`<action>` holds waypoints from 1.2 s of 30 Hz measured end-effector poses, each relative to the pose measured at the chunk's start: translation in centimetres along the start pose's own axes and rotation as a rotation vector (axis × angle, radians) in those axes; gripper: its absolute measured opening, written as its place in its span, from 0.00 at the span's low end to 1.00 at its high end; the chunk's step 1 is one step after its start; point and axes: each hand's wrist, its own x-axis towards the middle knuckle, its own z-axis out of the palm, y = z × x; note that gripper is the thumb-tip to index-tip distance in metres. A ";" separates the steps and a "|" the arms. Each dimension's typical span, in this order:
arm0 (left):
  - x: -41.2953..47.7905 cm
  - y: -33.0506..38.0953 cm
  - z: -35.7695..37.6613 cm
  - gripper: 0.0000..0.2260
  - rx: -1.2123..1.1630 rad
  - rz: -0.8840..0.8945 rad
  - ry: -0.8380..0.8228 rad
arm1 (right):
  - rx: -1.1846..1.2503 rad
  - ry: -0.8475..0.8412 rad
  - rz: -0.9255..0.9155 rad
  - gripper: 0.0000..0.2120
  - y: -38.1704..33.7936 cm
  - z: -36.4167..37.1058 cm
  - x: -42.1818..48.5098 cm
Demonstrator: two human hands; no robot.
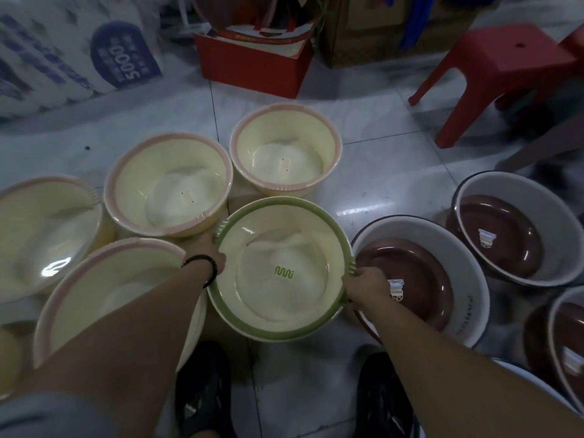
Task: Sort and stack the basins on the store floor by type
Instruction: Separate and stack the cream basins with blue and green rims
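A cream basin with a green rim (278,270) is in front of me, tilted a little above the floor. My left hand (210,251) grips its left rim and my right hand (363,287) grips its right rim at the ribbed handle. Several cream basins with pink rims surround it: one far centre (286,153), one far left (167,184), one at the left edge (44,232), one under my left forearm (104,292). To the right sit white enamel basins with brown insides, a near one (423,279), a farther one (518,229) and one at the right edge (562,343).
A red plastic stool (505,64) stands at the back right. A red box (252,67) and a brown carton (363,30) are at the back, with white printed sacks (63,58) at the back left. My dark shoes (202,393) are on the tiled floor below.
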 end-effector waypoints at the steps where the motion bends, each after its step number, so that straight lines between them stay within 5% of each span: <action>1: 0.3 0.0 -0.1 0.28 0.001 -0.009 -0.005 | 0.031 -0.004 0.017 0.18 0.8 0.5 1.5; 4: 0.5 0.1 -0.7 0.22 -0.023 -0.031 -0.010 | 0.095 -0.023 0.021 0.22 2.7 1.8 4.9; 13: -7.0 -0.3 -3.7 0.12 0.010 -0.010 0.186 | -0.039 0.143 -0.109 0.13 -4.4 -6.4 -6.8; 19: -16.1 -4.9 -4.2 0.21 -0.018 0.013 0.159 | -0.087 0.189 -0.158 0.15 -0.4 -8.1 -13.4; 31: -21.5 -10.7 1.9 0.24 0.025 -0.066 -0.090 | 0.042 0.049 0.040 0.17 11.9 -4.1 -16.7; 36: -18.8 -11.1 3.0 0.12 0.042 -0.193 -0.393 | -0.088 -0.070 0.065 0.23 11.2 -3.5 -15.3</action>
